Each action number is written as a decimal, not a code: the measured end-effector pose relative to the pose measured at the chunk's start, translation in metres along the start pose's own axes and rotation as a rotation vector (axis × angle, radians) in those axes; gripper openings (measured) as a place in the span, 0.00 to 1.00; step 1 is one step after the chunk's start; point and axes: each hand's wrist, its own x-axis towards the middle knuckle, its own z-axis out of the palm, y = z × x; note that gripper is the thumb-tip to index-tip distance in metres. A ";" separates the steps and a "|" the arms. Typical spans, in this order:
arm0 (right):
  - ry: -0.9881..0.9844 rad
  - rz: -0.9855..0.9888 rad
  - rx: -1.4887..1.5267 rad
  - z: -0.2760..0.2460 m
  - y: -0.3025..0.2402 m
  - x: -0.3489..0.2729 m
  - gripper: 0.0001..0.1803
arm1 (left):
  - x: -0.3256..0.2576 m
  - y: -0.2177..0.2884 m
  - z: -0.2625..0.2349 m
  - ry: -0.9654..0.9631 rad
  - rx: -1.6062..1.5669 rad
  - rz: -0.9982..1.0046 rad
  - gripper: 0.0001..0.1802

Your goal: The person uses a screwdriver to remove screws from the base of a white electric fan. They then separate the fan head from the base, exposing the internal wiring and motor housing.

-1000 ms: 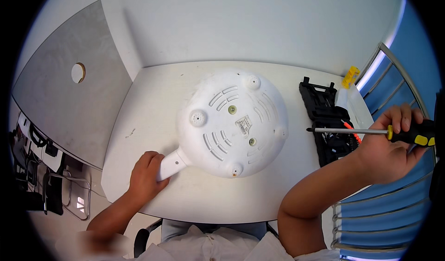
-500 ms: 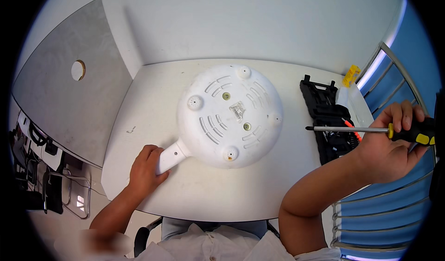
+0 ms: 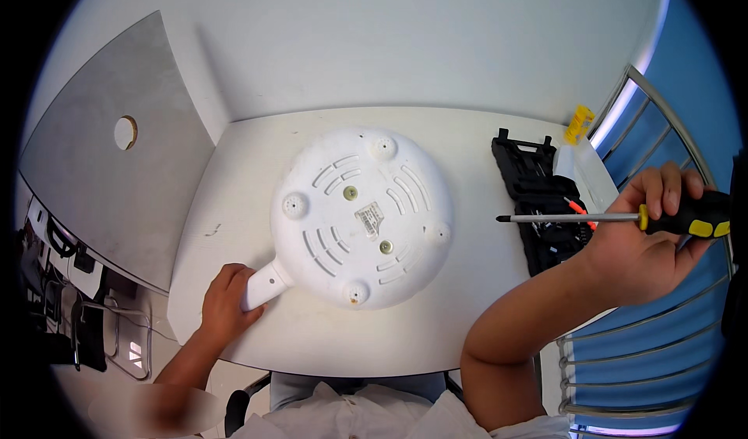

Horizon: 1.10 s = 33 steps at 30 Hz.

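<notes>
A white round electric pan lies upside down on the white table, its base facing up with vent slots, several round feet, two recessed brass-coloured screws and a small label. My left hand is closed round the pan's handle, which points toward the near left. Raised at the right, my right hand holds a screwdriver by its black and yellow handle. Its long metal shaft points left, with the dark tip well apart from the pan.
An open black tool case with tools in it lies at the table's right, a red-orange tool among them. A yellow packet stands behind it. A grey panel with a round hole borders the left. Metal rails line the right.
My left hand has drawn the pan to the left and nearer to me by its handle. The screwdriver stays raised in my right hand. The whole view has shifted slightly.
</notes>
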 end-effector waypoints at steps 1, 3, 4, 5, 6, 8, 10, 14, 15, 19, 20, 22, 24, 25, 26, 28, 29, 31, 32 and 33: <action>-0.001 0.003 0.004 0.000 0.000 0.000 0.19 | -0.001 0.000 0.000 0.008 0.005 0.002 0.32; -0.005 0.015 0.018 -0.001 -0.001 -0.001 0.19 | -0.005 0.000 0.001 0.031 0.019 0.012 0.32; -0.005 0.014 0.016 0.000 -0.001 -0.001 0.19 | -0.007 0.000 0.001 0.043 0.026 0.016 0.32; -0.004 0.017 0.016 0.001 -0.001 -0.002 0.19 | -0.008 0.000 0.001 0.054 0.023 0.029 0.32; -0.004 0.020 0.016 0.002 0.000 -0.003 0.19 | -0.009 0.000 0.001 0.067 0.020 0.042 0.32; 0.010 0.025 0.023 0.003 -0.002 -0.003 0.19 | -0.010 0.001 0.000 0.081 0.025 0.056 0.33; 0.023 0.019 0.019 0.002 -0.002 -0.002 0.19 | -0.009 0.002 0.000 0.083 0.042 0.060 0.33; 0.004 0.011 0.006 0.004 0.000 -0.003 0.19 | -0.012 0.001 0.000 0.083 0.054 0.061 0.35; 0.004 0.006 0.011 0.004 0.001 -0.004 0.19 | -0.014 0.001 0.001 0.088 0.058 0.054 0.34; 0.026 0.034 0.021 0.005 0.002 -0.004 0.19 | -0.017 0.002 0.001 0.124 0.077 0.068 0.34; 0.019 0.035 0.016 0.004 0.001 -0.003 0.19 | -0.018 0.001 0.000 0.130 0.074 0.077 0.34; 0.005 0.052 0.016 -0.001 -0.002 0.000 0.19 | -0.018 0.002 0.000 0.141 0.069 0.078 0.34; 0.000 0.054 0.024 -0.007 -0.008 0.003 0.19 | -0.016 0.003 -0.003 0.143 0.050 0.083 0.34; 0.014 0.046 0.028 -0.009 -0.010 0.003 0.18 | -0.017 0.003 -0.003 0.144 0.040 0.084 0.34; 0.025 0.031 0.028 -0.008 -0.012 0.004 0.18 | -0.016 0.002 -0.003 0.148 0.029 0.093 0.34; 0.045 0.032 0.050 -0.008 -0.011 0.002 0.17 | -0.019 0.000 -0.003 0.157 0.032 0.088 0.34; 0.052 0.023 0.042 -0.007 -0.012 0.002 0.17 | -0.017 0.001 -0.003 0.155 0.024 0.084 0.34; 0.068 0.013 0.041 -0.006 -0.011 0.002 0.17 | -0.018 0.000 -0.003 0.145 0.016 0.071 0.34; 0.063 0.019 0.030 -0.004 -0.010 0.001 0.17 | -0.017 0.000 -0.003 0.138 0.016 0.069 0.33; 0.060 0.025 0.016 -0.002 -0.009 0.000 0.17 | -0.015 0.001 -0.003 0.130 0.016 0.068 0.33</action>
